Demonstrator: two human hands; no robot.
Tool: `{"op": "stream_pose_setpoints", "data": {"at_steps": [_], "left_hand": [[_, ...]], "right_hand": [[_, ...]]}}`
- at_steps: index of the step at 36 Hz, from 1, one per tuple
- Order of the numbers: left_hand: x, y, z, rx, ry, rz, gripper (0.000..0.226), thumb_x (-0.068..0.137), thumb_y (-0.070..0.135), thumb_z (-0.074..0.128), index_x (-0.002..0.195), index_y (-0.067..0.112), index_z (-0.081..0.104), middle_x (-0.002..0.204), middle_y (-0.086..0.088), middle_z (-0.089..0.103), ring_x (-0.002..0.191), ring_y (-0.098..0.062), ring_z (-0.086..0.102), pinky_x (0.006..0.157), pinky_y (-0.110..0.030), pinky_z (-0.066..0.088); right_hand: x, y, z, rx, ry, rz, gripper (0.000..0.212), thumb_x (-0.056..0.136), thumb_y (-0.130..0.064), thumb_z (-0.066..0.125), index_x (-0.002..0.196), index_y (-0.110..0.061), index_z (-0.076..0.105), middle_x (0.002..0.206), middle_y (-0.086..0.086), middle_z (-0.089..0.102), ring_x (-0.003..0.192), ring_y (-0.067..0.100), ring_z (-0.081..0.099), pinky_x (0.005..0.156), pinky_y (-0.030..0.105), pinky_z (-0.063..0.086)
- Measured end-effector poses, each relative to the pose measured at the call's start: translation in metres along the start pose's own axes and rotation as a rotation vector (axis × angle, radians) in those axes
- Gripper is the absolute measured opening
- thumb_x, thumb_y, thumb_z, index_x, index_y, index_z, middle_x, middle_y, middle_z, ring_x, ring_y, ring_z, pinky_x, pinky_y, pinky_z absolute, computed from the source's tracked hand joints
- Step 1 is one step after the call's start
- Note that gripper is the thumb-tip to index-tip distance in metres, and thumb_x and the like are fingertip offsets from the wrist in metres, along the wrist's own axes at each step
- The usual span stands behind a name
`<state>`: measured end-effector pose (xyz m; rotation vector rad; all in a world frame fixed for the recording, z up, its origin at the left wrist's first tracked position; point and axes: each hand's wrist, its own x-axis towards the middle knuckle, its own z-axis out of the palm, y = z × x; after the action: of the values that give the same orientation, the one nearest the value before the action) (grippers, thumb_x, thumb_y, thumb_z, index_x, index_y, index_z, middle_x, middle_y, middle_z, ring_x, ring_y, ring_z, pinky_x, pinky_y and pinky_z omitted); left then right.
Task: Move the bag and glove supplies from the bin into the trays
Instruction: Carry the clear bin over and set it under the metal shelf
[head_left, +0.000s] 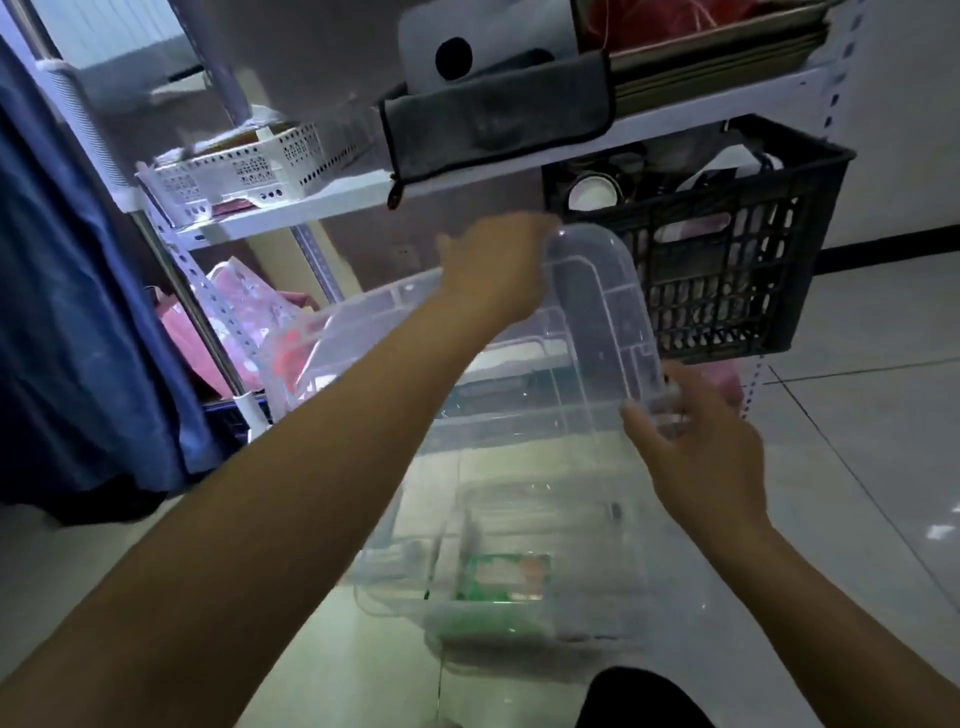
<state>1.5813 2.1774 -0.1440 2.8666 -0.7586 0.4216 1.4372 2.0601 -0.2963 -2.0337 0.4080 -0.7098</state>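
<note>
A clear plastic lid (602, 322) is held tilted up in front of the shelf. My left hand (493, 270) grips its far upper edge and my right hand (691, 441) holds its near right corner. Below it on the floor stands a clear plastic bin (587, 499), with a green and white packet (506, 574) visible through its wall near the bottom. A white perforated tray (244, 171) sits on the left end of the middle shelf with flat items in it.
A black plastic crate (727, 270) with cups and bags stands on the shelf at the right. A grey cloth (498, 124) hangs over the shelf edge. Pink bags (234, 312) lie on the lower shelf, a blue curtain (78, 312) hangs left, and tiled floor (857, 415) lies right.
</note>
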Motion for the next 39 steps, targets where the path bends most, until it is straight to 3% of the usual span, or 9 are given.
{"op": "stream_pose_setpoints", "data": {"at_steps": [2,3,7,11,16,20,27,35,39], "left_hand": [[0.002,0.002,0.039,0.021,-0.128,0.019,0.063,0.090,0.009,0.054,0.144,0.041,0.043,0.144,0.002,0.053,0.132,-0.028,0.047,0.111,-0.063,0.024],[0.001,0.000,0.058,0.003,-0.188,0.020,0.063,0.092,0.009,0.052,0.146,0.040,0.041,0.146,0.002,0.051,0.134,-0.028,0.045,0.113,-0.063,0.020],[-0.012,-0.005,0.130,-0.179,-0.389,0.022,0.067,0.094,0.015,0.051,0.151,0.043,0.030,0.155,0.004,0.041,0.141,-0.026,0.036,0.117,-0.064,0.002],[-0.059,-0.026,0.190,-0.164,-0.457,0.162,0.074,0.095,0.040,0.051,0.155,0.045,0.008,0.166,0.004,0.009,0.152,-0.024,0.007,0.117,-0.063,-0.005],[-0.146,-0.100,0.250,0.011,-0.505,0.168,0.068,0.096,0.066,0.027,0.155,0.046,-0.001,0.166,0.004,-0.013,0.153,-0.023,-0.012,0.117,-0.057,-0.012],[-0.151,-0.155,0.274,-0.007,-0.482,-0.096,0.067,0.094,0.072,0.019,0.154,0.049,0.002,0.167,0.003,-0.008,0.153,-0.025,-0.011,0.118,-0.057,-0.011],[-0.150,-0.200,0.283,-0.013,-0.401,-0.244,0.070,0.089,0.077,0.013,0.153,0.049,0.009,0.167,0.003,-0.003,0.153,-0.028,-0.005,0.116,-0.062,-0.008],[-0.178,-0.225,0.306,-0.001,-0.439,-0.205,0.074,0.081,0.082,-0.006,0.150,0.055,-0.009,0.167,0.000,-0.004,0.154,-0.025,-0.005,0.120,-0.056,-0.001],[-0.179,-0.224,0.315,0.034,-0.392,-0.180,0.071,0.081,0.080,-0.012,0.147,0.055,-0.018,0.167,0.000,-0.005,0.154,-0.024,-0.006,0.120,-0.052,-0.004]], "right_hand": [[-0.009,0.024,0.005,-0.008,-0.036,0.104,0.045,0.089,-0.040,0.067,0.132,-0.036,0.054,0.105,-0.004,0.068,0.065,-0.013,0.059,0.052,0.008,0.044],[-0.013,0.034,0.009,-0.040,-0.057,0.139,0.049,0.089,-0.040,0.068,0.135,-0.036,0.052,0.102,-0.004,0.068,0.062,-0.012,0.058,0.049,0.008,0.039],[-0.026,0.077,0.021,-0.206,-0.155,0.255,0.052,0.092,-0.041,0.065,0.138,-0.023,0.053,0.109,0.001,0.072,0.080,0.014,0.066,0.074,0.029,0.045],[-0.029,0.113,0.026,-0.320,-0.187,0.389,0.038,0.092,-0.036,0.066,0.124,-0.017,0.060,0.107,0.012,0.073,0.085,0.029,0.064,0.072,0.030,0.041],[-0.027,0.140,0.036,-0.420,-0.189,0.451,0.043,0.095,-0.036,0.061,0.131,-0.015,0.054,0.115,0.016,0.071,0.097,0.037,0.066,0.084,0.039,0.051],[-0.006,0.151,0.054,-0.454,-0.145,0.426,0.038,0.096,-0.033,0.059,0.127,-0.012,0.053,0.111,0.017,0.070,0.091,0.037,0.065,0.079,0.039,0.051],[0.035,0.151,0.086,-0.566,-0.154,0.357,0.040,0.098,-0.024,0.056,0.133,-0.008,0.047,0.112,0.025,0.066,0.099,0.044,0.063,0.083,0.042,0.048],[0.009,0.183,0.107,-0.719,-0.213,0.303,0.048,0.097,-0.004,0.043,0.145,-0.009,0.038,0.096,0.022,0.062,0.082,0.040,0.064,0.072,0.040,0.048],[0.015,0.193,0.104,-0.627,-0.245,0.261,0.054,0.097,-0.003,0.044,0.149,-0.009,0.034,0.120,0.025,0.058,0.098,0.044,0.061,0.084,0.048,0.051]]}}
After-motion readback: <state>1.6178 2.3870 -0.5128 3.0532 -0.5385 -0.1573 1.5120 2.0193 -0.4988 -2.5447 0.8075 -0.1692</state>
